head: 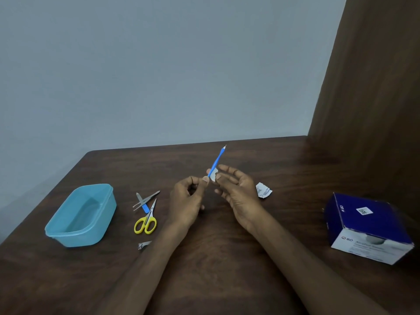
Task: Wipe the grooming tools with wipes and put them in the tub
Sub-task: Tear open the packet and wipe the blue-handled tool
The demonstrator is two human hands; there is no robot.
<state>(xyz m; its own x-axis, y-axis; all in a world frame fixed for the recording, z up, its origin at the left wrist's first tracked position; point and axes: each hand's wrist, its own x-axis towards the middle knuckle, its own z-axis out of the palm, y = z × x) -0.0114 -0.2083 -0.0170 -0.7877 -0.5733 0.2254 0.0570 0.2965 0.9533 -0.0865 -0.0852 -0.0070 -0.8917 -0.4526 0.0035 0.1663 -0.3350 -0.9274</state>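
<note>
Head view, frame centre: left hand (188, 201) pinches the lower end of a blue-handled cuticle tool (217, 161), which tilts up and right, metal tip uppermost. Right hand (236, 192) holds a small white wipe (213, 176) against the handle's lower part, fingers loosely curled around it.

Lower left: light-blue tub (81, 215) on the dark wooden table (216, 258).

Between tub and hands: tweezers (146, 200) crossing a blue-handled nail file (142, 203), yellow-handled scissors (147, 220), nail clipper (144, 245) below.

Right of the hands: torn wipe packet (263, 190). Far right: blue swab box (366, 228).
</note>
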